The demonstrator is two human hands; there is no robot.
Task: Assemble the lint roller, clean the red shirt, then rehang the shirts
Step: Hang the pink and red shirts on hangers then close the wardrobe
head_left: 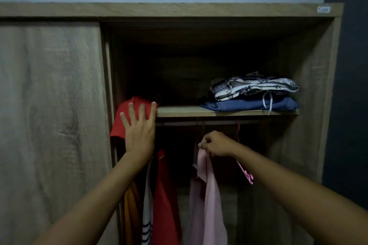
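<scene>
L hand (139, 129) spread flat on red shirt (121, 121) at shelf (179, 111) left end, R hand (216, 144) pinching pink shirt (209, 185) top under rail (179, 123); dim closet, so hook may miss rail & shirt could drop.

We see the red shirt (127, 113) bunched high at the left of the wardrobe (326, 85), its shoulder up at the shelf (179, 111) edge. To its right, apart, the pale pink shirt (211, 195) hangs limp below the rail (179, 123).
</scene>
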